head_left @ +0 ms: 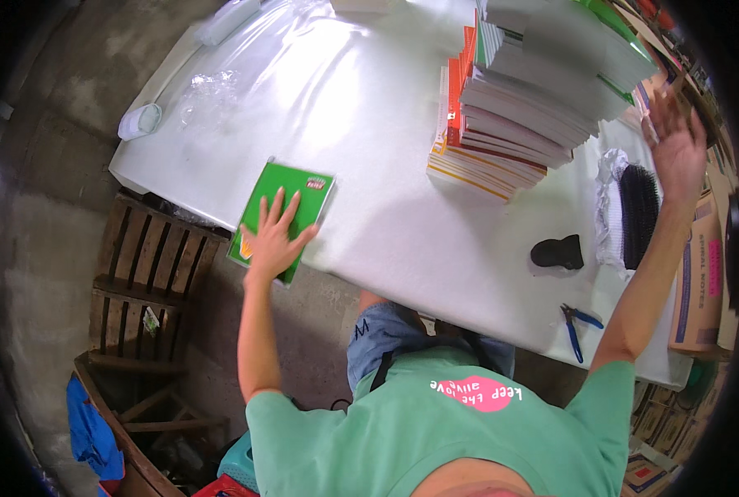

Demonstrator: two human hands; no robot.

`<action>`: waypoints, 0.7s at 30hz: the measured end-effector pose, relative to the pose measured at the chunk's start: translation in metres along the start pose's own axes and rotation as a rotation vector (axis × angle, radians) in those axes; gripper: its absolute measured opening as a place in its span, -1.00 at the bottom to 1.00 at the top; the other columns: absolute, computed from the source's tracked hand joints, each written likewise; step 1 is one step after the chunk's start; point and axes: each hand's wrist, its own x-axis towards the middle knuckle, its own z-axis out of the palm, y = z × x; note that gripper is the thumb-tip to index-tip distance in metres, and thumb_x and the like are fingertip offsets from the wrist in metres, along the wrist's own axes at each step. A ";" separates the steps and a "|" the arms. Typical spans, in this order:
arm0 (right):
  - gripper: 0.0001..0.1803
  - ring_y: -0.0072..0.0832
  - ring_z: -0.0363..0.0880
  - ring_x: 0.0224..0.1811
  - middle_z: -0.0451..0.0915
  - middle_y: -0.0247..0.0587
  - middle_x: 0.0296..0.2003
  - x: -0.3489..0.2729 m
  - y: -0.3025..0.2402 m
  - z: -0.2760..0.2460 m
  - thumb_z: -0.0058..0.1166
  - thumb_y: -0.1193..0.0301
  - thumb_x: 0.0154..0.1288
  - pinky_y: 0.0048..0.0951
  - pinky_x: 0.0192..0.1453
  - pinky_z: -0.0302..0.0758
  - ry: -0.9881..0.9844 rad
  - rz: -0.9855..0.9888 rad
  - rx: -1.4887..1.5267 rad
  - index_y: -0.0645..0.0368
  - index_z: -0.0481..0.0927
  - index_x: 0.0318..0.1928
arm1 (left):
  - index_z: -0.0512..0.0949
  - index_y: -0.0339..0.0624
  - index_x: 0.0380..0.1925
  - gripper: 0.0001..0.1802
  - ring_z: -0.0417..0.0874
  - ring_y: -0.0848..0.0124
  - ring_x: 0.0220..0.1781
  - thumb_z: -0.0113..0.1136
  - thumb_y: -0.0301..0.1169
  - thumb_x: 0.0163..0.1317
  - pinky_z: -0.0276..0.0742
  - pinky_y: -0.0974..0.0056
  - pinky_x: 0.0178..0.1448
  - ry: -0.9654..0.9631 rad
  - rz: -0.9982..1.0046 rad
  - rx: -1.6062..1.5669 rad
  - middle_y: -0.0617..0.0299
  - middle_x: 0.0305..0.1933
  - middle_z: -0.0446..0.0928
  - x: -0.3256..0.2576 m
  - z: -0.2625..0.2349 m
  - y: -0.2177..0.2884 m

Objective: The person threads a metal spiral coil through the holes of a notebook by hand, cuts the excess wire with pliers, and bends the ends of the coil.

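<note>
My left hand (275, 236) lies flat with spread fingers on a green-covered notebook (310, 205), which sits at the near left edge of the table and sticks out slightly over it. On the right, my right hand (678, 149) is raised with its fingers apart and nothing in it. Nearest to it are a tall, leaning stack of notebooks (519, 116) and a bundle of black spiral coils (639, 207) in white wrapping. Closer to me lie a small black object (557, 252) of a kind I cannot make out and blue-handled pliers (579, 331).
The white-covered table (386, 224) fills the middle. A white roll (140, 122) rests at its left corner, near crumpled clear plastic (212, 95). Cardboard boxes (697, 282) stand along the right side. Wooden slatted furniture (150, 257) and a blue cloth (92, 427) are at the left.
</note>
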 end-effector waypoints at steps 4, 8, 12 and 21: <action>-0.36 -0.58 0.45 -0.09 0.39 -0.27 0.17 0.064 -0.038 -0.001 -0.20 0.00 0.39 -0.47 0.06 0.44 -0.577 0.068 -0.381 0.18 0.27 0.29 | 0.09 0.32 0.39 -0.12 -0.17 0.18 0.55 -0.13 0.39 0.11 -0.37 -0.43 0.39 0.135 -0.047 -0.068 0.33 0.52 -0.10 0.074 0.032 0.044; -0.37 -0.66 0.50 -0.27 0.53 -0.37 -0.06 0.046 -0.026 0.075 0.07 0.02 0.23 -0.60 -0.31 0.46 -0.511 0.175 -0.994 0.12 0.39 0.19 | 0.09 0.26 0.39 -0.14 -0.16 0.15 0.54 -0.16 0.35 0.14 -0.36 -0.46 0.37 0.136 -0.128 -0.086 0.27 0.52 -0.08 0.101 0.026 0.071; -0.42 -0.64 0.56 -0.31 0.60 -0.37 -0.22 0.034 -0.036 0.090 0.27 0.19 0.13 -0.60 -0.47 0.49 -0.394 0.158 -1.009 0.12 0.44 0.12 | 0.10 0.19 0.39 -0.13 -0.17 0.04 0.53 -0.12 0.34 0.13 -0.31 -0.52 0.33 0.091 -0.133 -0.053 0.21 0.51 -0.07 0.083 0.009 0.077; -0.35 -0.26 0.43 0.16 0.44 0.04 0.10 -0.050 -0.068 0.088 0.09 0.44 0.20 -0.25 0.14 0.48 -0.025 -0.498 -1.132 0.31 0.18 0.27 | 0.16 0.01 0.36 -0.27 0.03 -0.02 0.48 -0.04 0.10 0.28 -0.06 -0.33 0.39 -0.012 0.050 -0.102 0.04 0.46 0.06 0.088 -0.002 0.067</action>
